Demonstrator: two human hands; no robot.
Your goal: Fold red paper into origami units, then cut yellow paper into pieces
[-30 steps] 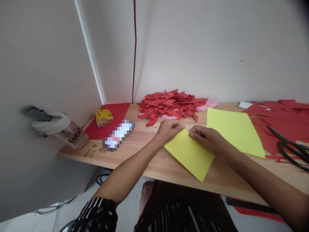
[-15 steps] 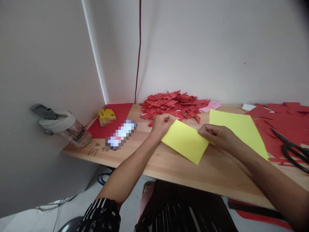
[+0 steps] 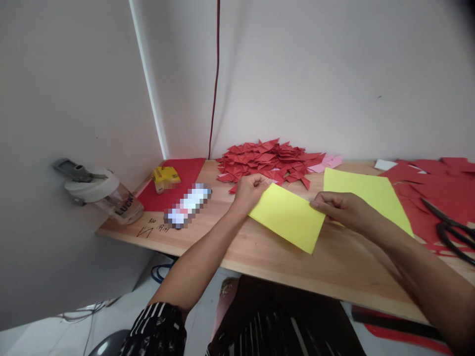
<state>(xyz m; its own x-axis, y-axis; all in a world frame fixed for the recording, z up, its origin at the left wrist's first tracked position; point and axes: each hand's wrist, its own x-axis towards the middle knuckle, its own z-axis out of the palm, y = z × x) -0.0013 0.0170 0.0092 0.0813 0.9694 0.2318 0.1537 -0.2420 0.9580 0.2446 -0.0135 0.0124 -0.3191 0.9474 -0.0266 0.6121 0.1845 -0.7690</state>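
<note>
Between my hands is a yellow sheet of paper (image 3: 287,217), held slanted over the wooden table. My left hand (image 3: 250,193) pinches its upper left corner between thumb and fingers. At the upper right corner, my right hand (image 3: 336,207) grips the sheet with thumb and curled fingers. Another, larger yellow sheet (image 3: 363,195) lies flat behind my right hand, partly covered by it. A heap of folded red paper pieces (image 3: 265,160) sits just beyond my left hand.
Scissors (image 3: 445,225) lie on red paper sheets (image 3: 438,193) at the right. Toward the left are a phone (image 3: 188,203), a yellow packet (image 3: 166,178) on red paper (image 3: 187,170), and a clear bottle (image 3: 118,200). A cord (image 3: 215,74) hangs down the wall.
My right hand has shifted slightly right with its corner of the yellow paper, and the sheet looks a little wider. My left hand keeps its pinch. The whole view has moved slightly.
</note>
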